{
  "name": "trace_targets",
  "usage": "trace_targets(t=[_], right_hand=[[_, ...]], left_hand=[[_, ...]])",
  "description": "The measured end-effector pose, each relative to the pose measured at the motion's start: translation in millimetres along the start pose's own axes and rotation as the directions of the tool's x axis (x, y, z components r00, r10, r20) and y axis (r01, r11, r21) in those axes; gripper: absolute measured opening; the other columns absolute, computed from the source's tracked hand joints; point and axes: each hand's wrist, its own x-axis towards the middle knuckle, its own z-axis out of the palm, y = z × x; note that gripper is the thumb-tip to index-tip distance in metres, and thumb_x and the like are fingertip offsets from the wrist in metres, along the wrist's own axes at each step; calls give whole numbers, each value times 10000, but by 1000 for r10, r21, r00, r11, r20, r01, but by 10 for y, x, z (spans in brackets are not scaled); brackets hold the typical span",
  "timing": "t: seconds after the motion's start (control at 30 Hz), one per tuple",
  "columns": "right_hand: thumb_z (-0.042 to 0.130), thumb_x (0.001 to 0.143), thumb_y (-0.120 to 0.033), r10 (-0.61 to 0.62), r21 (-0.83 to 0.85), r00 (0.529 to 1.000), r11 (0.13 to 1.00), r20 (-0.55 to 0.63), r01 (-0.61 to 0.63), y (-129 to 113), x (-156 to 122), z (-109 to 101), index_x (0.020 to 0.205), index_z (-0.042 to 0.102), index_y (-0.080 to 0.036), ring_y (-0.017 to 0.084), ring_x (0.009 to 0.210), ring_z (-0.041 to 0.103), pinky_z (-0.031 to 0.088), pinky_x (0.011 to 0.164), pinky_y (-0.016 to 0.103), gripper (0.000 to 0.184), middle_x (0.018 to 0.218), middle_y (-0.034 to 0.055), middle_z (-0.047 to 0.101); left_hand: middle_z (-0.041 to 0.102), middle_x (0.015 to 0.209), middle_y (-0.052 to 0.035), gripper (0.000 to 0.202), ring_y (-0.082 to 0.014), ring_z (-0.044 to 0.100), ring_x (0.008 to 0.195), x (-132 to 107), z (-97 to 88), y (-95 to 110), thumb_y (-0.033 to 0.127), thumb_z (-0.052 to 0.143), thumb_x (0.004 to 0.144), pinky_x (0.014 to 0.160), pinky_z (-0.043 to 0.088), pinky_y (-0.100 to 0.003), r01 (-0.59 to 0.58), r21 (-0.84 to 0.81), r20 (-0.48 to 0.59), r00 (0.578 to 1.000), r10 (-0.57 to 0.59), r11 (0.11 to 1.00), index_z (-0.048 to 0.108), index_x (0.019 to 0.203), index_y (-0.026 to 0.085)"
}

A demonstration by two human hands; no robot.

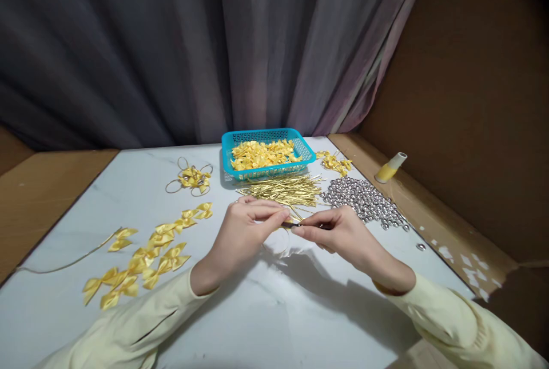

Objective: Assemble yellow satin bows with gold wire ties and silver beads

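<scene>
Above the middle of the table, my left hand (253, 221) and my right hand (338, 227) meet, fingertips almost touching. In the right one, thumb and fingers pinch a slim dark tool (295, 224), its kind unclear. The left thumb and fingers are pressed together on something small, mostly hidden by the fingers; a bit of yellow shows at the tool's tip. Under them a thin pale loop (278, 243) is faintly visible. Just beyond lies a heap of gold twist ties (285, 189). To the right spreads a pile of silver beads (364, 200).
Yellow ribbon bows (143, 259) lie at left, near a long cord (72, 269). Behind them are bows with loops and beads (195, 179). A blue basket (226, 154) holds more bows. A yellow thread spool (388, 169) stands on the right ledge, below a brown wall.
</scene>
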Motion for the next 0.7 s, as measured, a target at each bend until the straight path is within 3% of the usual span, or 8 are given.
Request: trace_targets(t=[0.2, 0.27, 0.33, 0.37, 0.47, 0.57, 0.7], right_hand=[[659, 676, -473, 26, 5, 1000, 1000, 2, -26, 17, 5, -27, 737, 708, -128, 60, 440, 286, 244, 414, 221, 354, 483, -38, 411], [651, 680, -482, 44, -20, 999, 999, 30, -44, 60, 11, -57, 742, 702, -122, 60, 443, 293, 241, 418, 220, 369, 494, -31, 435], [630, 702, -481, 48, -84, 996, 996, 70, -42, 142, 21, -106, 745, 697, -118, 69, 456, 336, 258, 431, 219, 371, 514, -15, 481], [614, 720, -476, 39, -140, 996, 990, 79, -28, 200, 27, -138, 741, 694, -119, 77, 468, 370, 275, 444, 222, 367, 528, -4, 511], [554, 778, -464, -12, -380, 999, 924, 47, 29, 431, 44, -250, 796, 698, -134, 125, 532, 486, 336, 504, 243, 360, 618, 38, 614], [506, 829, -418, -68, -574, 997, 818, -28, 40, 681, 45, -339, 969, 674, -162, 180, 649, 572, 385, 587, 273, 336, 777, 76, 663], [493, 843, -418, -120, -706, 992, 705, -24, 68, 861, 24, -367, 1023, 634, -169, 187, 635, 572, 388, 573, 277, 339, 749, 72, 628]], left_hand=[[732, 791, 2, 213, -184, 656, 783, 81, -52, -91, 314, 554, 791, 688, 491, -277, 100, -26, 38, 994, -99, 995, 726, 701, 226], [734, 791, -7, 243, -184, 659, 745, 137, -64, -218, 341, 529, 799, 615, 475, -259, 158, 61, 74, 984, -162, 986, 726, 734, 214], [733, 765, -10, 263, -179, 655, 702, 188, -88, -373, 341, 502, 807, 596, 451, -248, 127, 246, 118, 980, -160, 961, 725, 767, 209], [729, 738, -6, 287, -176, 648, 673, 206, -110, -449, 351, 477, 818, 591, 434, -247, 71, 385, 111, 986, -122, 920, 722, 754, 216], [706, 656, -31, 329, -198, 624, 616, 229, -230, -628, 366, 456, 828, 611, 384, -272, 70, 501, 67, 991, -119, 862, 698, 681, 199], [653, 549, -77, 397, -248, 601, 594, 219, -381, -705, 408, 464, 823, 604, 336, -302, 76, 632, 42, 990, -132, 771, 642, 554, 177], [655, 677, -129, 309, -292, 594, 680, 196, -471, -694, 316, 435, 848, 582, 330, -315, 10, 824, 87, 986, -144, 566, 629, 678, 148]])
